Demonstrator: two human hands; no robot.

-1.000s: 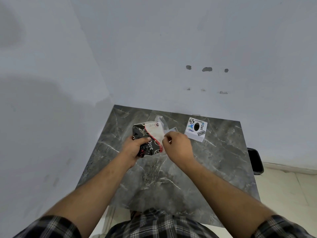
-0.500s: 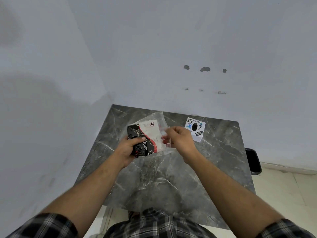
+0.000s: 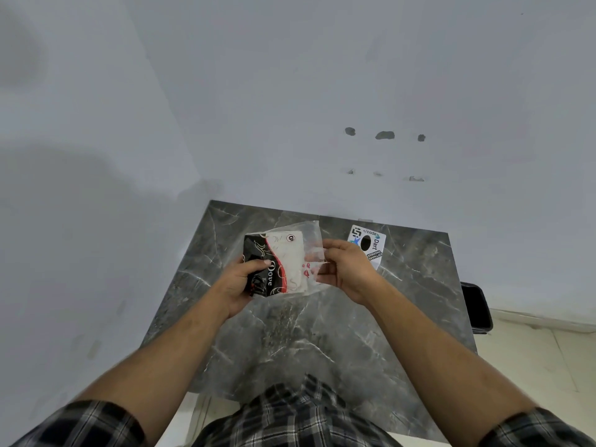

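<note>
Hands meet over the far middle of the table [image 3: 306, 343], both busy with one packet [image 3: 290, 262], black, red and white, which sits inside a clear bag [image 3: 311, 235]. The left hand [image 3: 239, 282] has its grip closed round the packet's black end, thumb across the print, and the right hand [image 3: 348, 269] holds a narrow grip, pinching the bag's loose clear edge. Toward the far right corner a white sticker sheet [image 3: 368, 243] lies flat, just beyond the right hand.
</note>
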